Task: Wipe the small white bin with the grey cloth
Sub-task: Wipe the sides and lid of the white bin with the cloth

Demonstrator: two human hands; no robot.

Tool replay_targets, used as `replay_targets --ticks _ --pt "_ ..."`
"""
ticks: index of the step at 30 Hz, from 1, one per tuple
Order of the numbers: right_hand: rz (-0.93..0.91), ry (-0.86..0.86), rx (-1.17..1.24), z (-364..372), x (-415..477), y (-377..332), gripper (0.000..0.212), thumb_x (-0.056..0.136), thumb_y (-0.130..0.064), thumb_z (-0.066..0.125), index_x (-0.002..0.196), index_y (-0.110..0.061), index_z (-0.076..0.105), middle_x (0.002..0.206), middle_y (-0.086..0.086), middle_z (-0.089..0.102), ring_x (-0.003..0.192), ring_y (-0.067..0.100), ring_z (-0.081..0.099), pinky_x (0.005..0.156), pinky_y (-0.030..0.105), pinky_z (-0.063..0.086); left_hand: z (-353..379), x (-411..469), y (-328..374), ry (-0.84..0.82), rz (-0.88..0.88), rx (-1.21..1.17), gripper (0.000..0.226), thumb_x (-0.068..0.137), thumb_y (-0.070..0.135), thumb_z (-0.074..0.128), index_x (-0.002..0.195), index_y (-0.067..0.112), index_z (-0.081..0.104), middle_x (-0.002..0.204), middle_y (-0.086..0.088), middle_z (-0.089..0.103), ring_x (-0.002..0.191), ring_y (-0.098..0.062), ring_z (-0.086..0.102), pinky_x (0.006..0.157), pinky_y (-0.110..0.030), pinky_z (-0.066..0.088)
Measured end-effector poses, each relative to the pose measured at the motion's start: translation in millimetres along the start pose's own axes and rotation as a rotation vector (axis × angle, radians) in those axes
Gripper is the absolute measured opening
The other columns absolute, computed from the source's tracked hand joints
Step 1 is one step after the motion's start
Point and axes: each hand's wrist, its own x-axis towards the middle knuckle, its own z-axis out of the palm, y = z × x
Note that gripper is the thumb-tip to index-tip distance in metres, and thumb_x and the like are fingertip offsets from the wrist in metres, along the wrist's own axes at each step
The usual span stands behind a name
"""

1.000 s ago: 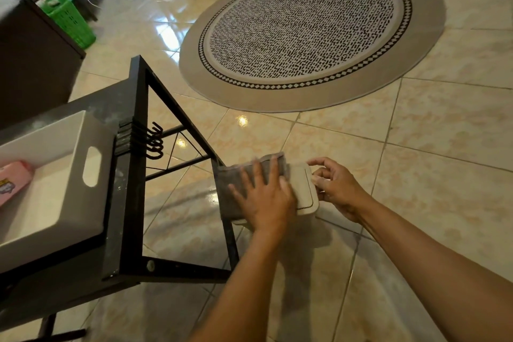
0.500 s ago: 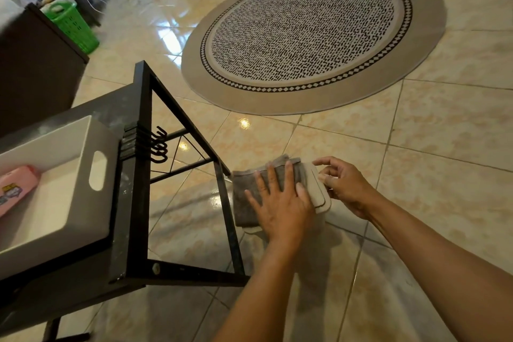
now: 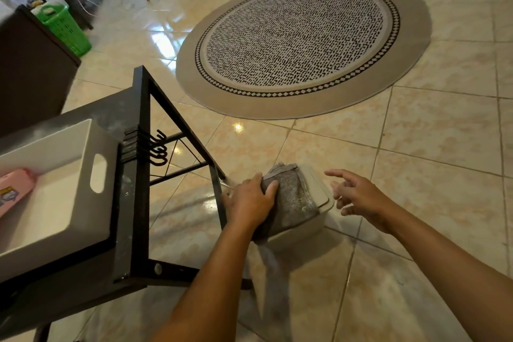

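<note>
Small white bin [image 3: 311, 226]: stands on the tiled floor [image 3: 416, 175], just beside the near leg of the black table [image 3: 138, 203]; its flat lid [image 3: 319, 191] faces up and shows on the right side, the rest covered.
Grey cloth [image 3: 294, 200]: draped over the top and left part of the bin, folded, with one edge turned up at the far end and a lower corner hanging down the bin's near side.
Left hand [image 3: 249, 203]: lies on the cloth at the bin's left side, palm down; the fingers [image 3: 270, 187] curl over the cloth and press it against the bin, gripping its edge.
Right hand [image 3: 358, 197]: hovers just to the right of the bin, apart from it; its fingers [image 3: 337, 173] are spread and loose, holding nothing. The hand is a little blurred.
Table: dark top with a black metal frame; several black hooks [image 3: 158, 151] hang from its side rail.
White tray [image 3: 55, 189]: sits on the table, with a cut-out handle in its right wall.
Pink item [image 3: 14, 189]: lies inside the tray at the left edge, only partly in view.
Round rug [image 3: 302, 41]: lies on the floor well beyond the bin, patterned in black and white with a beige border.
Green basket [image 3: 65, 28]: stands far left, next to dark furniture.
</note>
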Motion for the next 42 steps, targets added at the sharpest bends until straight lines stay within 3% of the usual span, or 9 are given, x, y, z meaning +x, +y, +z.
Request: replay_targets --ticks 4,13,18,22,25,29,32,35,42 --pt "-0.039 -0.061 -0.053 5 -5 3 0.034 0.097 -0.009 0.058 0.125 -0.027 0.06 0.075 0.009 0.046 0.06 0.017 0.054 0.054 0.028 0.051 4 -12 4 0.099 -0.005 0.015 0.05 0.097 0.059 0.034 0.125 0.024 0.055 0.116 -0.003 0.063 0.113 -0.026 0.054 0.099 -0.05 0.036" --pt "-0.117 -0.007 -0.096 10 5 -8 0.034 0.095 -0.002 0.058 0.125 -0.018 0.063 0.078 0.011 0.047 0.058 0.016 0.054 0.054 0.025 0.052 15 -12 -4 0.178 -0.005 -0.13 0.05 0.096 0.058 0.037 0.123 0.022 0.058 0.115 -0.003 0.058 0.109 -0.021 0.051 0.097 -0.044 0.039" --pt "-0.129 0.036 -0.145 12 14 -10 0.03 0.097 -0.004 0.056 0.119 -0.019 0.068 0.081 0.01 0.049 0.06 0.016 0.051 0.057 0.027 0.052 15 -9 -7 0.126 -0.121 -0.154 0.055 0.091 0.068 0.035 0.107 0.022 0.061 0.102 0.0 0.063 0.102 -0.024 0.057 0.095 -0.05 0.037" --pt "-0.169 0.163 -0.263 14 28 -14 0.022 0.097 -0.012 0.057 0.115 -0.014 0.07 0.083 0.011 0.058 0.061 0.016 0.055 0.057 0.023 0.055 12 -16 -5 0.031 -0.237 -0.189 0.061 0.09 0.071 0.038 0.112 0.019 0.06 0.107 -0.002 0.066 0.107 -0.027 0.058 0.099 -0.054 0.031" --pt "-0.169 0.206 -0.24 15 34 -19 0.028 0.098 -0.02 0.057 0.124 -0.014 0.064 0.089 0.01 0.058 0.071 0.02 0.062 0.064 0.025 0.058 22 -25 -3 0.031 -0.293 -0.329 0.06 0.087 0.073 0.04 0.105 0.02 0.058 0.102 -0.001 0.065 0.096 -0.023 0.061 0.094 -0.051 0.046" --pt "-0.103 0.158 -0.244 19 23 -18 0.034 0.096 -0.03 0.058 0.13 -0.03 0.054 0.095 0.015 0.06 0.081 0.025 0.066 0.064 0.028 0.055 35 -40 7 0.079 -0.41 -0.625 0.072 0.08 0.078 0.041 0.123 0.022 0.051 0.112 -0.001 0.061 0.1 -0.022 0.06 0.087 -0.049 0.053" --pt "-0.086 0.107 -0.275 21 20 -16 0.037 0.096 -0.023 0.059 0.132 -0.03 0.055 0.093 0.017 0.063 0.077 0.023 0.064 0.059 0.026 0.053 38 -48 16 0.064 -0.453 -0.63 0.067 0.085 0.07 0.042 0.13 0.021 0.046 0.118 -0.003 0.059 0.109 -0.026 0.058 0.094 -0.053 0.048" --pt "-0.081 0.112 -0.289 18 25 -22 0.04 0.093 -0.01 0.061 0.131 -0.024 0.058 0.081 0.012 0.06 0.074 0.023 0.061 0.063 0.034 0.057 37 -49 14 -0.021 -0.454 -0.723 0.073 0.072 0.077 0.047 0.123 0.025 0.051 0.11 0.001 0.062 0.103 -0.025 0.06 0.095 -0.053 0.047" --pt "-0.078 0.102 -0.332 20 33 -35 0.04 0.086 -0.002 0.06 0.122 -0.018 0.063 0.076 0.009 0.056 0.07 0.022 0.055 0.063 0.036 0.056 25 -43 7 0.034 -0.345 -0.763 0.026 0.086 0.044 0.069 0.101 0.027 0.056 0.098 0.005 0.065 0.088 -0.012 0.062 0.082 -0.039 0.057"
